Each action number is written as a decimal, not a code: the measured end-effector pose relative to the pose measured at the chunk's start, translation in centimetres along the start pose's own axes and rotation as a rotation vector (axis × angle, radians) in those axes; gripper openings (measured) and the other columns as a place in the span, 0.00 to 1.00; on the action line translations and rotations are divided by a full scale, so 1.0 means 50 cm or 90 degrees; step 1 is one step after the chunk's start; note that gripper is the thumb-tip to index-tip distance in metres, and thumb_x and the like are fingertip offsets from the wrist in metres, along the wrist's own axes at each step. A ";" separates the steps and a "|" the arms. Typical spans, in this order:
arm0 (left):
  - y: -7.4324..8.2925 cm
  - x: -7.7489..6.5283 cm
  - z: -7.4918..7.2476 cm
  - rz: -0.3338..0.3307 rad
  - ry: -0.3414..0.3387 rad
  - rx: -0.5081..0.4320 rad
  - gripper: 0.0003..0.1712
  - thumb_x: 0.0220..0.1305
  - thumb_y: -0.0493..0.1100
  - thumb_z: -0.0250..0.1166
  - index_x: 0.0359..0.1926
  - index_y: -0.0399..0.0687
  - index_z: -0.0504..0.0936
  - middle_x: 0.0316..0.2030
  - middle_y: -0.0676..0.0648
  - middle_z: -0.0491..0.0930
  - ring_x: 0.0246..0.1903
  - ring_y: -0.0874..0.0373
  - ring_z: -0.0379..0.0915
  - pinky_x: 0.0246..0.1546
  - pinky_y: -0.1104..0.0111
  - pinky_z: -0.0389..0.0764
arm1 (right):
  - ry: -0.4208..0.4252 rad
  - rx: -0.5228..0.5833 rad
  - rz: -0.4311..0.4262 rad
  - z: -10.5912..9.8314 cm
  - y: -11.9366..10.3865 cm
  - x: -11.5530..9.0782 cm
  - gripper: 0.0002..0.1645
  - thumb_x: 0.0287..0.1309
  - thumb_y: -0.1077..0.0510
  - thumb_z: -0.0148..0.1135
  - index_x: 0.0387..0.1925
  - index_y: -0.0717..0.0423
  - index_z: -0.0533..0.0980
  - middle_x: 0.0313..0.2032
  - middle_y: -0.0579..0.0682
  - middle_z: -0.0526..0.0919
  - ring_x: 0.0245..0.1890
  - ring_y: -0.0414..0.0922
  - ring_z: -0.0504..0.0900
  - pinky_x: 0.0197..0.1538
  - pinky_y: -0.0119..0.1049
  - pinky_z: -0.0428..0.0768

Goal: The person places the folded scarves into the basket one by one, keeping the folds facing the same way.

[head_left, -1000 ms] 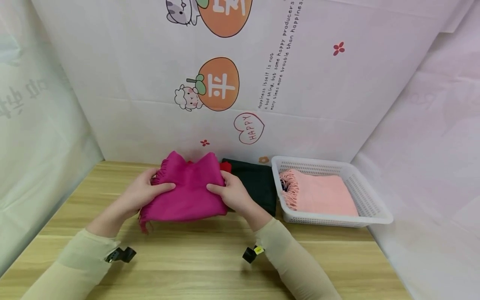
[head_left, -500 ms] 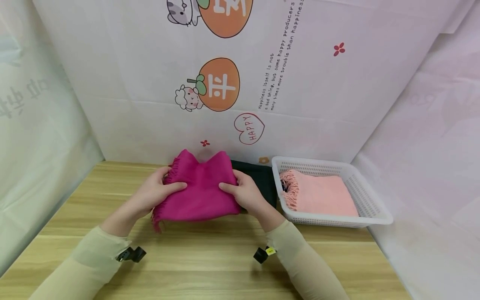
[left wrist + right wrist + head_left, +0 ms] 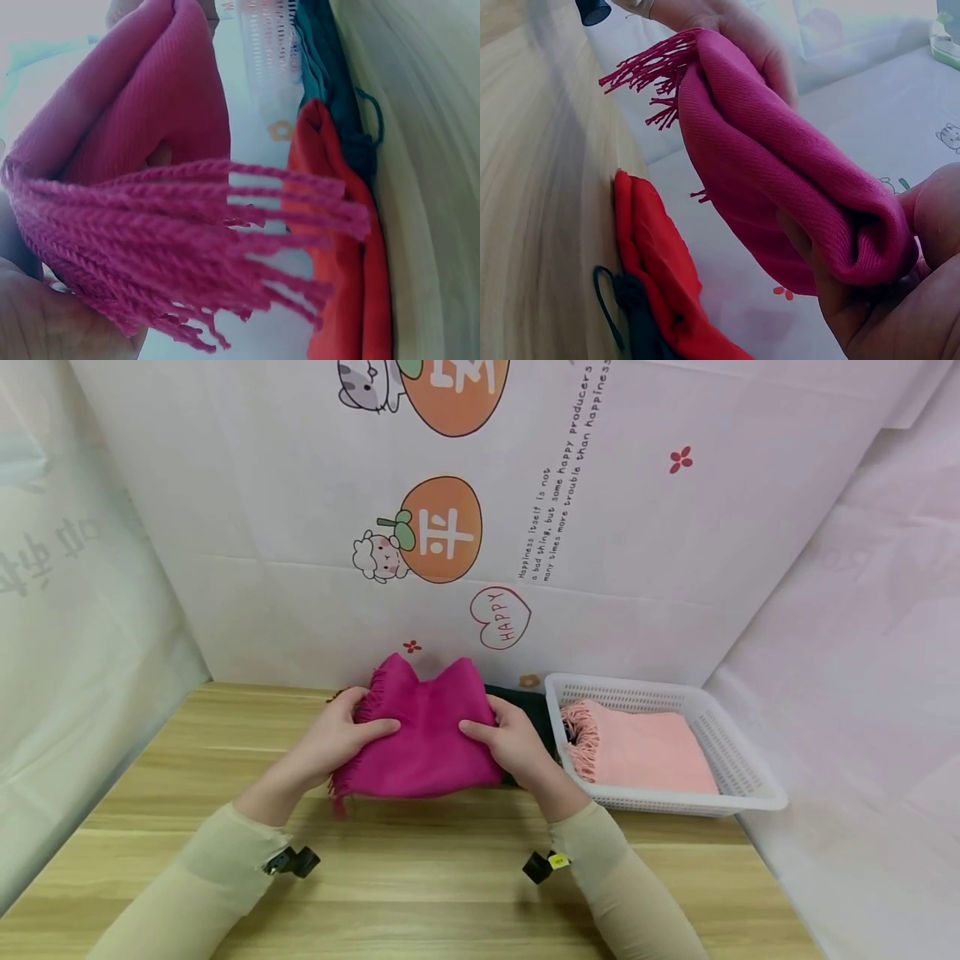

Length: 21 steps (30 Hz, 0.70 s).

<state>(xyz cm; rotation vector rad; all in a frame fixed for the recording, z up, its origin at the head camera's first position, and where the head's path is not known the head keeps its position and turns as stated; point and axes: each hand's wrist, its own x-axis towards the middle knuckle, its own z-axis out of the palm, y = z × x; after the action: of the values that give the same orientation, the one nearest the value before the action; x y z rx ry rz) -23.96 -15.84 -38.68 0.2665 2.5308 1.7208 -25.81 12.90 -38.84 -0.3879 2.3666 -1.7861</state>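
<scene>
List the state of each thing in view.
Magenta cloth: folded, held up
Left hand: gripping magenta cloth
Right hand: gripping magenta cloth
Red cloth: folded, lying down
Green cloth: folded, lying down
Basket: upright, open-topped, partly filled
Pink cloth: folded, inside basket
Dark item: inside basket, mostly hidden, state unclear

Wall sheet (image 3: 285, 485): a heart (image 3: 501, 618) reads "HAPPY"; toward its 1 o'clock, lines (image 3: 561, 485) state "Happiness itself is not a bad thing, but some happy producers many times more trouble than happiness"; toward 11 o'clock, an orange (image 3: 441, 529) bears "平".
</scene>
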 end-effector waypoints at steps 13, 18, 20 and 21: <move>0.039 0.021 0.043 -0.005 0.007 -0.002 0.42 0.59 0.59 0.75 0.66 0.45 0.68 0.54 0.42 0.76 0.49 0.48 0.75 0.48 0.58 0.79 | 0.010 0.043 0.009 -0.059 -0.011 -0.005 0.21 0.65 0.53 0.69 0.56 0.56 0.77 0.39 0.59 0.86 0.31 0.52 0.89 0.35 0.44 0.86; 0.053 0.030 0.063 -0.001 0.003 -0.006 0.42 0.58 0.60 0.74 0.66 0.46 0.68 0.54 0.43 0.76 0.49 0.48 0.75 0.49 0.57 0.79 | 0.011 0.020 0.019 -0.084 -0.016 -0.011 0.23 0.66 0.51 0.68 0.58 0.54 0.76 0.41 0.59 0.85 0.34 0.52 0.88 0.38 0.44 0.86; 0.057 0.035 0.071 0.003 0.002 -0.010 0.41 0.58 0.60 0.74 0.65 0.47 0.68 0.54 0.43 0.76 0.49 0.49 0.75 0.49 0.57 0.79 | 0.013 0.016 0.024 -0.094 -0.016 -0.014 0.24 0.66 0.51 0.68 0.59 0.54 0.75 0.42 0.59 0.85 0.34 0.52 0.88 0.38 0.45 0.86; 0.059 0.037 0.074 0.005 0.003 -0.011 0.41 0.58 0.59 0.74 0.65 0.47 0.69 0.54 0.44 0.76 0.49 0.49 0.75 0.49 0.57 0.79 | 0.014 0.015 0.026 -0.098 -0.016 -0.015 0.24 0.66 0.51 0.68 0.59 0.54 0.75 0.42 0.59 0.85 0.34 0.52 0.88 0.38 0.45 0.86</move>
<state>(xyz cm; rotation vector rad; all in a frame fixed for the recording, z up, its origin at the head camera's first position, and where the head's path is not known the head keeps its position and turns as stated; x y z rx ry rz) -24.91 -11.05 -37.26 0.2727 2.5206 1.7475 -26.34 17.41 -36.72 -0.3157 2.3483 -1.8080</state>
